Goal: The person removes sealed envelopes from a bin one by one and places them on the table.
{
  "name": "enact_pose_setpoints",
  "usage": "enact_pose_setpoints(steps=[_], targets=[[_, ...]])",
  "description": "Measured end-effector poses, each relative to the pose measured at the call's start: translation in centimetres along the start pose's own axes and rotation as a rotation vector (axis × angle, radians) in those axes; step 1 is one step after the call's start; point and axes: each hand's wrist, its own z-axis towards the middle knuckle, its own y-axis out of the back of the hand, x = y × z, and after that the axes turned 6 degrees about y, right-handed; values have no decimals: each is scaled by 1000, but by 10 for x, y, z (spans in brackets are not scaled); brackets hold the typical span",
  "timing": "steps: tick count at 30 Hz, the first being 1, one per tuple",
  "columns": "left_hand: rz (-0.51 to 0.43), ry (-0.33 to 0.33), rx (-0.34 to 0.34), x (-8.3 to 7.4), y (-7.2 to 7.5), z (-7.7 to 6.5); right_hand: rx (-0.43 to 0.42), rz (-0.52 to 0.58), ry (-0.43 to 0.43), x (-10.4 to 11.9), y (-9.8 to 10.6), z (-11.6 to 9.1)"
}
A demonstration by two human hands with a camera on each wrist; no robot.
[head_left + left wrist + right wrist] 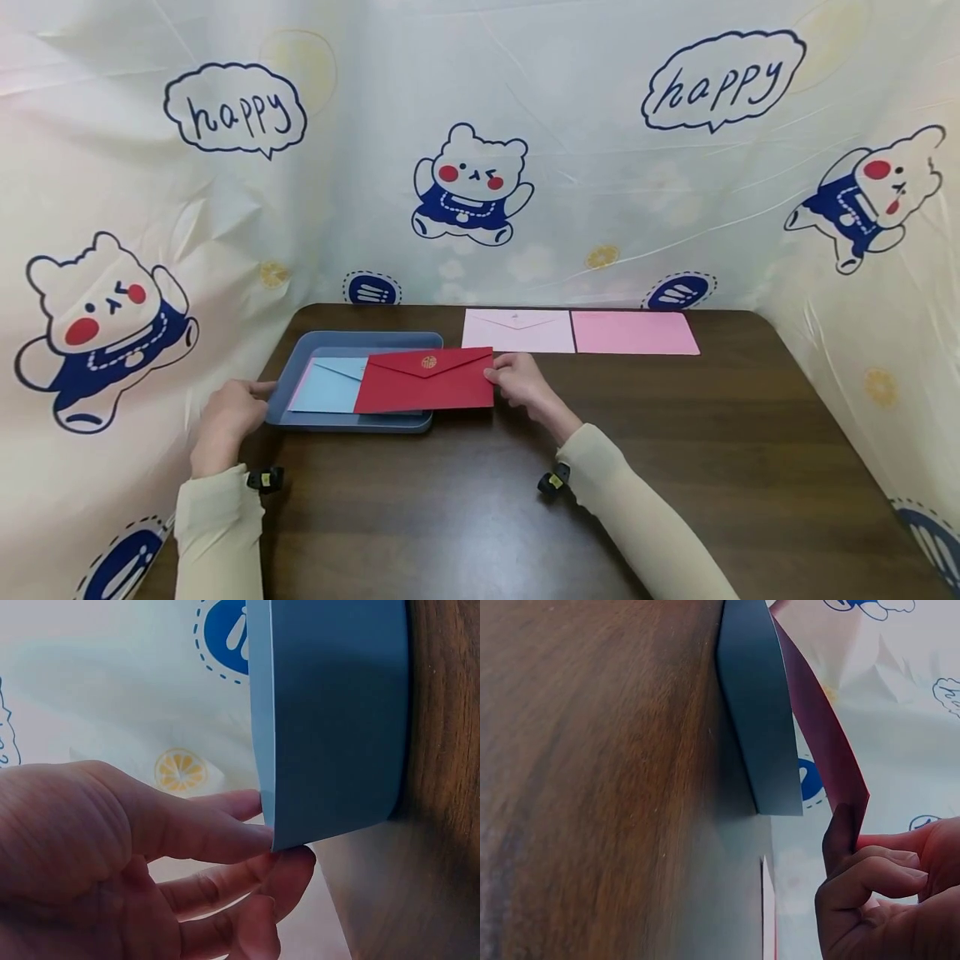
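Note:
My left hand (228,417) is at the left end of a blue-grey tray (352,423); in the left wrist view its thumb and fingers (255,836) pinch the rim at a corner. Between the thumb and fingers of my right hand (522,383) is the right edge of a red envelope (427,387) with a gold emblem on its flap. This envelope reaches over the tray's right part and sticks out past its right side. Inside the tray lies a light blue envelope (322,392), partly covered by the red one, with a thin pink edge showing at its left.
At the table's back edge, a pale pink envelope (517,332) with its flap showing lies beside a deeper pink envelope (633,333). A printed curtain (585,208) hangs behind and at both sides of the dark wooden table (675,467).

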Motion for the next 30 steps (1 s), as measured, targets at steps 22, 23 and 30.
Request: enact_pose_setpoints(steps=[22, 23, 30], targets=[[-23, 67, -1, -2, -3, -3, -16, 21, 11, -10, 21, -6], [-24, 67, 1, -3, -3, -3, -17, 20, 11, -11, 23, -6], [-21, 56, -7, -4, -2, -4, -32, -1, 1, -11, 32, -9]])
